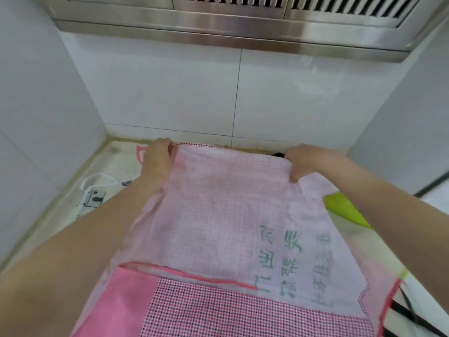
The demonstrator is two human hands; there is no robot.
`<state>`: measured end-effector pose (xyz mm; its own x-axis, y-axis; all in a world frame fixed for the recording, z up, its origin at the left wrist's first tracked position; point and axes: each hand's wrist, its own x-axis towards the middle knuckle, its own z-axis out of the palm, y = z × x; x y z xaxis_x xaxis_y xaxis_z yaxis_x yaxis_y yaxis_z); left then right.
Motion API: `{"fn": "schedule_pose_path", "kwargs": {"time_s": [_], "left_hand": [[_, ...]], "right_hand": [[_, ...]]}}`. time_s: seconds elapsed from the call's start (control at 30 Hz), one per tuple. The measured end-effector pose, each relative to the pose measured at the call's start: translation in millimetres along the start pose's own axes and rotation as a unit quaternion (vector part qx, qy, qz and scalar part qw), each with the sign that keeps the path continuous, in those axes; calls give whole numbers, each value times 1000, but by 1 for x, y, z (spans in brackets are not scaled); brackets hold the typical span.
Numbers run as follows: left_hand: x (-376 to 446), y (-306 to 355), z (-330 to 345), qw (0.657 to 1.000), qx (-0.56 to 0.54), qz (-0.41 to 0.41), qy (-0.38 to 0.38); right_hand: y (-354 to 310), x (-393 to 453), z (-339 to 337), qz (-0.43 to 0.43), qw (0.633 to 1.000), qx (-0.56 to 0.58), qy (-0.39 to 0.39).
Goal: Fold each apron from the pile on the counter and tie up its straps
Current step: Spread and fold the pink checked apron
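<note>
White wall tiles (170, 88) fill the view ahead of me, with a steel hood (218, 23) running across the top and the table (114, 156) meeting the wall in a stained seam just beyond my hands.

My left hand (156, 161) pinches the far left corner of the pink apron (218, 215), fingers curled over the stitched edge. My right hand (306, 161) grips the far right corner, thumb pressed down on top of the cloth and fingers tucked under. Between the two hands the far edge is pulled fairly taut.

The apron's long axis runs away from me, from my body toward the wall, with the held edge at the wall end. What faces up is the pale, faded reverse of a fine check. Nearer me than both hands, a pink-and-dark checked panel (243, 312) shows face up, with a plain pink patch (121, 300) to its left and a bright pink trim (206, 278) crossing between pale and checked parts.

Green printed characters (286, 259) sit below my right hand, in columns running along the long axis; they look mirrored through the cloth and too blurred for me to read.

Left of my left forearm lies a white cloth with black drawings (94, 198). Under my right forearm a lime-green cloth (345, 210) pokes out. At the near right edge is a black-and-white striped cloth (408, 312).
</note>
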<state>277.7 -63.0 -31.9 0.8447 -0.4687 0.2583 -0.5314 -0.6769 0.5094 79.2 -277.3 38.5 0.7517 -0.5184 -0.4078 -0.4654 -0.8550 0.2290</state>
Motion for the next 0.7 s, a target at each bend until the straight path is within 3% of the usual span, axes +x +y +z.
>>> {"fn": "schedule_pose_path", "kwargs": {"time_s": [0.1, 0.17, 0.23, 0.3, 0.4, 0.5, 0.63, 0.7], "left_hand": [[1, -6, -23, 999, 18, 32, 39], [-11, -18, -40, 997, 29, 39, 65], [-33, -31, -50, 996, 23, 77, 48], [-69, -41, -51, 986, 64, 138, -62], [-117, -56, -42, 922, 234, 180, -250], [-137, -61, -39, 870, 313, 221, -311], [-127, -57, -36, 860, 240, 186, -411], [-113, -46, -33, 879, 184, 187, -399]], "right_hand": [[6, -19, 0, 135, 971, -35, 193], [7, -36, 2, 154, 966, -64, 200], [2, -55, 10, 139, 971, -76, 177], [-7, -73, 30, 105, 979, -96, 146], [-21, -91, 79, 60, 990, -118, 57], [-29, -100, 118, 56, 992, -110, -7], [-32, -97, 129, 31, 989, -82, -117], [-31, -87, 124, 16, 990, -15, -138]]}}
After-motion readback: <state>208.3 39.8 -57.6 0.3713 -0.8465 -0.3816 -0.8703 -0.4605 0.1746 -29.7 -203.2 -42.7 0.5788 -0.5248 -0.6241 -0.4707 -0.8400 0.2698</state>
